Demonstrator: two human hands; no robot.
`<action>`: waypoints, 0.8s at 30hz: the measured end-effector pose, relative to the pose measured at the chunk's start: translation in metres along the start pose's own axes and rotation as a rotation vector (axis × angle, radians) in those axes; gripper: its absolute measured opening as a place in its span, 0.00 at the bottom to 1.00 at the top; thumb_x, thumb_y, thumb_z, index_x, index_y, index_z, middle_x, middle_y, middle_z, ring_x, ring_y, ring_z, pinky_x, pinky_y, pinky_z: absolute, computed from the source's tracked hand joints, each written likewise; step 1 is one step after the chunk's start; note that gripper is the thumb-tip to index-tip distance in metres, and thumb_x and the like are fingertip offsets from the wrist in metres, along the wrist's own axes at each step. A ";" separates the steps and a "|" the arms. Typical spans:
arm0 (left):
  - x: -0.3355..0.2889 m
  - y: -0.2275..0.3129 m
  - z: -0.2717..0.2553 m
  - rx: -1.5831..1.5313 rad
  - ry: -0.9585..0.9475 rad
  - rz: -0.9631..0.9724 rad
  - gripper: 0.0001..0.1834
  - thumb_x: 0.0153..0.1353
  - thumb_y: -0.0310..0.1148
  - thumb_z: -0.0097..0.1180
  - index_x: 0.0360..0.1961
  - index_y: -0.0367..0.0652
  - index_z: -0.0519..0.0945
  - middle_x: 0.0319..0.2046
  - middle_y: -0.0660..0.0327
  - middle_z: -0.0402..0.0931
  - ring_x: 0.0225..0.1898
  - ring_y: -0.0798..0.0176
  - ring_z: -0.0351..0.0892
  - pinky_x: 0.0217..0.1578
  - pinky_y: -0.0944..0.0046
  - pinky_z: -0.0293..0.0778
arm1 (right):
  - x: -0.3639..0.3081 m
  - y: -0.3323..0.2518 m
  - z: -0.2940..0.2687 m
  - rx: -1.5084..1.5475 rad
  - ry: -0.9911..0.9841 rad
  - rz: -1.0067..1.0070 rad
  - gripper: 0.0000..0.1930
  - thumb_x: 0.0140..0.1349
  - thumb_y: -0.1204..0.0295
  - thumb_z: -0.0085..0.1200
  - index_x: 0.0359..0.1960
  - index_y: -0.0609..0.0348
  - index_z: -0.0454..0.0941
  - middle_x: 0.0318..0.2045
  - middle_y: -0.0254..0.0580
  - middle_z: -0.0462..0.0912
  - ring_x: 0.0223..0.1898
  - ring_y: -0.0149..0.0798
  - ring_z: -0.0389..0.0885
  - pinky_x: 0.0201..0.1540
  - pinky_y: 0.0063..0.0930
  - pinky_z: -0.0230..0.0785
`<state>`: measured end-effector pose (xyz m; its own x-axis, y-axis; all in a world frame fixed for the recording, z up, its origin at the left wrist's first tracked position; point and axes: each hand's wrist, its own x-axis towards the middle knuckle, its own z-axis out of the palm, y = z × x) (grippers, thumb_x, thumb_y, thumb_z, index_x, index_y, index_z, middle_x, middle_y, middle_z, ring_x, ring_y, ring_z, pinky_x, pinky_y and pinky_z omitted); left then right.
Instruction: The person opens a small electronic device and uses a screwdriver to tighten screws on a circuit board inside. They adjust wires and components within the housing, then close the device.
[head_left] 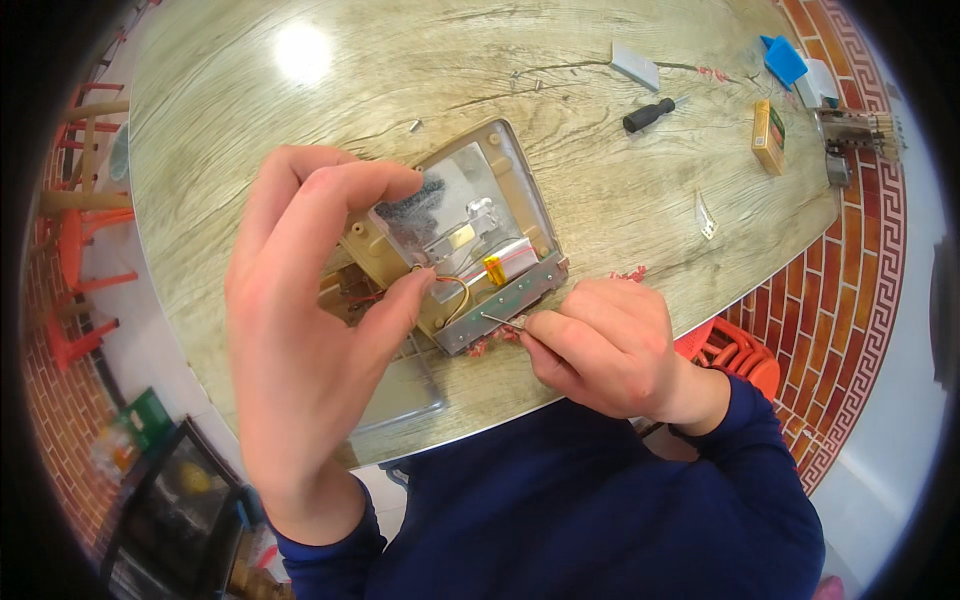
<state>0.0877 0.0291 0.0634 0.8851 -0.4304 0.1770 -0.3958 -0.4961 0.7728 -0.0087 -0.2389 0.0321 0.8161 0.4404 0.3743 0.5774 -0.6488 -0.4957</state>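
A tan plastic casing (530,185) lies opened on the table, a metal plate (465,175) inside it. Along its near edge runs a narrow green circuit board (510,302) with small solder points. A silver block with yellow tape (494,268) and thin wires (463,295) sit behind the board. My right hand (605,345) is closed on a thin metal tool (500,321), its tip at the board; the fist hides the rest. My left hand (320,270) arches over the casing's left side, thumb and forefinger apart. The thumb tip is by the wires; contact is unclear.
Beyond the casing lie a black-handled screwdriver (650,115), a grey-white block (635,65), a small yellow box (768,138) and several loose screws (538,86). A translucent lid-like part (405,395) lies near the front edge. Red stools (745,360) stand beside the table.
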 end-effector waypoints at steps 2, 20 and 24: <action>-0.001 0.001 0.000 -0.014 -0.005 -0.013 0.33 0.49 0.13 0.80 0.60 0.36 0.89 0.56 0.56 0.81 0.54 0.59 0.83 0.58 0.59 0.80 | -0.003 0.000 0.002 0.010 0.017 0.021 0.12 0.57 0.79 0.73 0.42 0.58 0.85 0.30 0.36 0.75 0.27 0.41 0.80 0.27 0.39 0.71; -0.053 -0.003 0.021 0.100 0.274 -0.152 0.31 0.55 0.19 0.83 0.62 0.36 0.89 0.58 0.50 0.87 0.58 0.50 0.87 0.58 0.55 0.82 | 0.015 -0.016 0.006 -0.072 -0.070 0.279 0.66 0.48 0.49 0.95 0.84 0.71 0.72 0.43 0.42 0.83 0.38 0.43 0.79 0.45 0.41 0.73; -0.073 -0.003 0.020 -0.089 0.269 -0.167 0.32 0.57 0.18 0.82 0.64 0.36 0.89 0.65 0.46 0.88 0.63 0.47 0.90 0.63 0.53 0.84 | 0.020 -0.031 0.005 -0.205 -0.165 0.413 0.67 0.53 0.49 0.92 0.88 0.74 0.67 0.46 0.46 0.85 0.42 0.50 0.83 0.50 0.46 0.76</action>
<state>0.0196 0.0464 0.0359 0.9737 -0.1278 0.1884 -0.2268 -0.4700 0.8530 -0.0102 -0.2068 0.0516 0.9785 0.2020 0.0418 0.2014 -0.8917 -0.4055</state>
